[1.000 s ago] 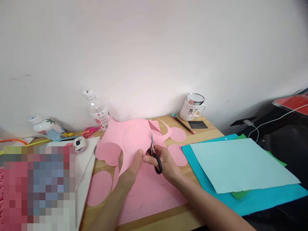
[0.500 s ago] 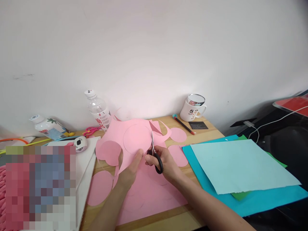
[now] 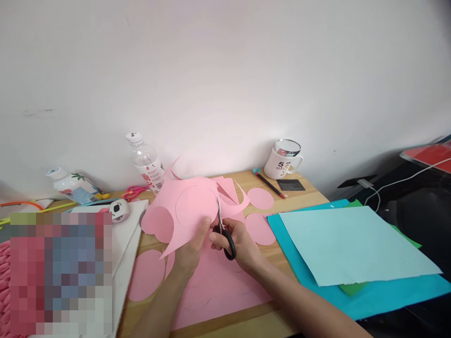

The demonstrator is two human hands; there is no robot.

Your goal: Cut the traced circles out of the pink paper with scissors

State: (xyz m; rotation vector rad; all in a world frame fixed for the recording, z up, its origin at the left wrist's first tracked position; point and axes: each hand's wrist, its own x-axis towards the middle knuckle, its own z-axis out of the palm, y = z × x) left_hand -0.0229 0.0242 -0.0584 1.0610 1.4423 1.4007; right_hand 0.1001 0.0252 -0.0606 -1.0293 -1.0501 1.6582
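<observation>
My left hand (image 3: 192,249) pinches the lower edge of a pink paper sheet (image 3: 192,206), its thumb lying on top. A circle is drawn on that sheet, and rounded pieces are cut away from its sides. Black-handled scissors (image 3: 229,244) are in my right hand (image 3: 241,241), their blades on the paper along the circle's right edge. Beneath both hands lies another pink sheet (image 3: 225,305) with drawn circles. Cut pink paper circles rest on the wooden table, one (image 3: 146,277) at the left and two (image 3: 260,225) at the right.
A clear bottle (image 3: 144,162), a white mug (image 3: 283,159) and a pen (image 3: 269,183) stand or lie along the wall. Blue, green and pale paper sheets (image 3: 355,246) are stacked at right. Pink scissors (image 3: 134,191) and a white bottle (image 3: 70,185) are at left.
The scissors and my right hand have shifted slightly left and down. The held sheet has turned a little, its lower left point swinging outward to the left.
</observation>
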